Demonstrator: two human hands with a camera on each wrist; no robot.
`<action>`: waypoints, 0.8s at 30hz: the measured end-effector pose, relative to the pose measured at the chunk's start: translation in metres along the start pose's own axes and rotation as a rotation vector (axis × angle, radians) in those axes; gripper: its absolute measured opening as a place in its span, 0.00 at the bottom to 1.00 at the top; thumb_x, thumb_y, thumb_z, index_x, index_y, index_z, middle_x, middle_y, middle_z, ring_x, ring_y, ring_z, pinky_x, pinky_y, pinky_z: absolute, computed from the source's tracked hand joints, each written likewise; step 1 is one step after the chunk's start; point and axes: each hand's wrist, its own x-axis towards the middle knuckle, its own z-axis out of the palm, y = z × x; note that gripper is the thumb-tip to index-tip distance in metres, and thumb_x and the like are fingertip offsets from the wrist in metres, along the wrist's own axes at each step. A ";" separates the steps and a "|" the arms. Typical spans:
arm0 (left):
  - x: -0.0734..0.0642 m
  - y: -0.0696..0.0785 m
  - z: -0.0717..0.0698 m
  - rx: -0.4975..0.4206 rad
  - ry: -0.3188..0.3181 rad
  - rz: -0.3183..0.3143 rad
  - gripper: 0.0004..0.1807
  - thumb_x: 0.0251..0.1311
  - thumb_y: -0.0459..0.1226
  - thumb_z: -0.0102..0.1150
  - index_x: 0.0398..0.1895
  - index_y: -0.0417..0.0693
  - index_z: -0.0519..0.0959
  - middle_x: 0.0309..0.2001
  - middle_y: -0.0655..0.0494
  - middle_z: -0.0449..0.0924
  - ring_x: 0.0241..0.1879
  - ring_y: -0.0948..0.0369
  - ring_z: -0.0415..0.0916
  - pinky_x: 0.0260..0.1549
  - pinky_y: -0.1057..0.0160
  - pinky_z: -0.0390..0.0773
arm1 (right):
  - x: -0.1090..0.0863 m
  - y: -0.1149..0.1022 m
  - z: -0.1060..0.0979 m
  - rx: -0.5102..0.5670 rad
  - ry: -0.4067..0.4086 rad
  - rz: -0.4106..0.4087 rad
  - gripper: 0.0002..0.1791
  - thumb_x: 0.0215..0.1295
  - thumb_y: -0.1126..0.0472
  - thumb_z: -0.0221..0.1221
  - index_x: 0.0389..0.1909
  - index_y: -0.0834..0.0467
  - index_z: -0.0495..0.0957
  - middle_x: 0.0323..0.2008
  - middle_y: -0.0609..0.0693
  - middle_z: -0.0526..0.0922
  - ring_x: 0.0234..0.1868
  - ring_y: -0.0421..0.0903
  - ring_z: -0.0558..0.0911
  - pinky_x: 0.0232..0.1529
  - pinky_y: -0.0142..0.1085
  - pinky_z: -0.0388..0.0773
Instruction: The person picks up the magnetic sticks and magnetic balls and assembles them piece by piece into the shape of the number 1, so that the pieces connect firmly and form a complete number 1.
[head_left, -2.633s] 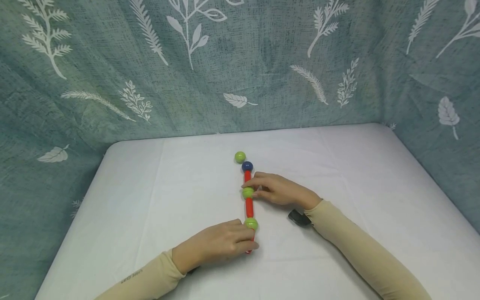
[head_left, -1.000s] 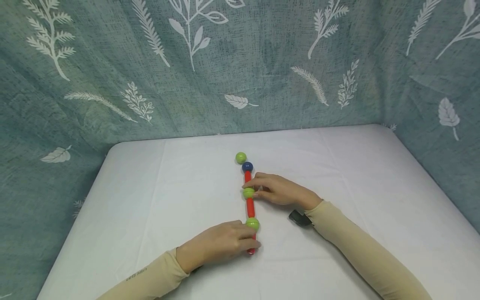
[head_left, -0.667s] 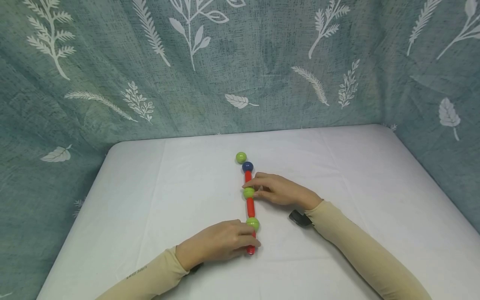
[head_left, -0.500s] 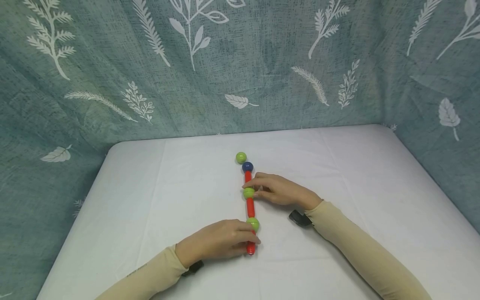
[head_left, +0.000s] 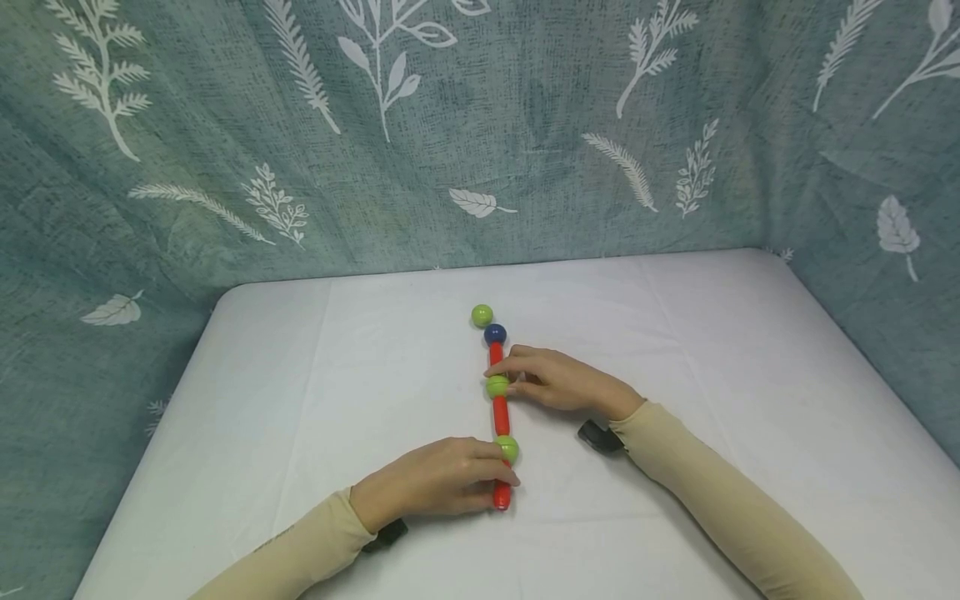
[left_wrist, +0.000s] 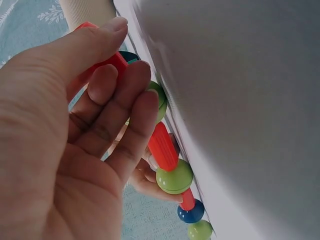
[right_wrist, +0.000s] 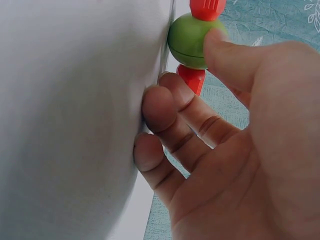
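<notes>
A straight row of toy rods and balls lies on the white table. From the near end come a red rod [head_left: 502, 498], a green ball [head_left: 508, 449], a second red rod [head_left: 501, 415], the middle green ball [head_left: 497, 387], a third red rod [head_left: 496, 353] and a blue ball [head_left: 495, 334]. My left hand [head_left: 450, 477] pinches the near red rod between thumb and fingers, its fingers partly covering the rod and near ball. My right hand [head_left: 558, 379] holds the middle green ball, thumb pressed on its side in the right wrist view.
Just beyond the blue ball sits another green ball [head_left: 482, 315]; whether they touch I cannot tell. A black device [head_left: 597, 436] shows under the right wrist. Behind the table [head_left: 375, 350] hangs a green leaf-patterned cloth [head_left: 525, 167].
My left fingers have shifted slightly away from me along the near rod, so more of its near end shows. The right hand and the row stay nearly still.
</notes>
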 end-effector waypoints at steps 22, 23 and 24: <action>-0.002 -0.013 0.009 -0.461 0.024 -0.109 0.18 0.53 0.43 0.73 0.46 0.48 0.82 0.32 0.62 0.80 0.31 0.70 0.75 0.35 0.76 0.76 | 0.001 0.001 -0.001 0.007 0.002 -0.002 0.20 0.69 0.56 0.59 0.61 0.48 0.76 0.38 0.41 0.74 0.36 0.38 0.71 0.39 0.33 0.71; -0.001 -0.012 0.008 -0.442 0.015 -0.114 0.18 0.53 0.43 0.72 0.46 0.48 0.82 0.33 0.62 0.81 0.32 0.70 0.75 0.36 0.77 0.76 | 0.001 0.001 -0.001 0.006 0.002 -0.003 0.20 0.69 0.56 0.59 0.61 0.48 0.76 0.38 0.41 0.74 0.36 0.38 0.71 0.39 0.33 0.71; -0.001 -0.011 0.008 -0.420 0.008 -0.118 0.18 0.54 0.43 0.72 0.46 0.48 0.83 0.34 0.63 0.81 0.32 0.71 0.74 0.37 0.79 0.75 | 0.000 0.000 -0.001 0.005 0.003 -0.003 0.20 0.69 0.56 0.59 0.61 0.47 0.76 0.38 0.41 0.74 0.36 0.38 0.71 0.39 0.33 0.71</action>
